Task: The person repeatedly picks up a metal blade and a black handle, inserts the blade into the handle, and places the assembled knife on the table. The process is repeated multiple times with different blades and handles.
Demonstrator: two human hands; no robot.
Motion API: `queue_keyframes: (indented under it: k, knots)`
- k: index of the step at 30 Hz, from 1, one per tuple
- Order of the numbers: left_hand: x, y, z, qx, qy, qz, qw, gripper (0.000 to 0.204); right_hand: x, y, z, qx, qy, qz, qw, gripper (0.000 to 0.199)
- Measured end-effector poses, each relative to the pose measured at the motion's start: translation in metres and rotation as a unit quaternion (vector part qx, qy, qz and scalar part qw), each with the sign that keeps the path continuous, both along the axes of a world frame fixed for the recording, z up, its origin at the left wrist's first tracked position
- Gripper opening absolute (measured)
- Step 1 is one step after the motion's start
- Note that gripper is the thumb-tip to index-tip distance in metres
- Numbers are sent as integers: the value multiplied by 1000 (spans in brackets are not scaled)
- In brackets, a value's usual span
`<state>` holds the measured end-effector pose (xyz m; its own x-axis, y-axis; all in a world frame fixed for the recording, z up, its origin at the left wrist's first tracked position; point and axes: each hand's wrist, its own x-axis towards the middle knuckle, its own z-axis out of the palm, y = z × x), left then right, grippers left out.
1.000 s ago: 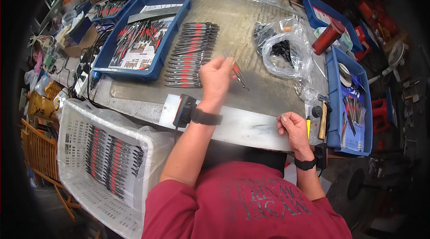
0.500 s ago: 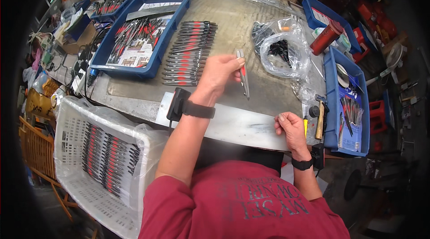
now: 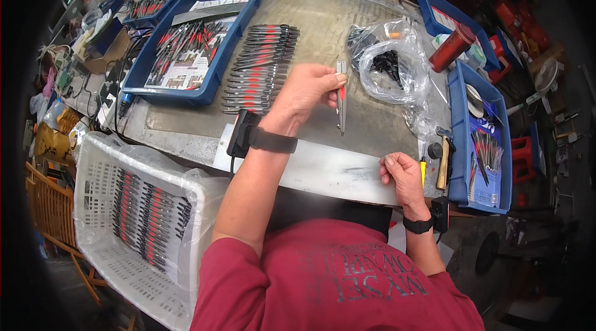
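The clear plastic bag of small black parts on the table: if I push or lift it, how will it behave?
The clear plastic bag looks thin and crumpled, so it would probably sag and fold, not slide as a block. The small black parts lie loose inside, so they would likely shift and bunch at the lowest point. Its glossy film may be slippery; it seems unlikely to roll.

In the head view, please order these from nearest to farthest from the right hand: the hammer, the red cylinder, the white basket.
Measured from the right hand:
1. Hammer, just to its right at the table edge.
2. Red cylinder, farther up the table on the right.
3. White basket, far to the left, below the table.
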<state>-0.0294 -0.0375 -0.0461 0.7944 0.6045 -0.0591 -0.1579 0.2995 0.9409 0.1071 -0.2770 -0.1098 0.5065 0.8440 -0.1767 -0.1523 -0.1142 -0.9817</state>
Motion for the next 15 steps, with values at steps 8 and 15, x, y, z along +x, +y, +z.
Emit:
queue_keyframes:
  k: [8, 15]
  knots:
    - [1, -2, 1, 11, 15, 8, 1000, 15, 0, -1, -1, 6, -4, 2, 1000, 19]
    - [3, -5, 3, 24, 21, 9, 999, 15, 0, -1, -1, 7, 1, 1, 1000, 19]
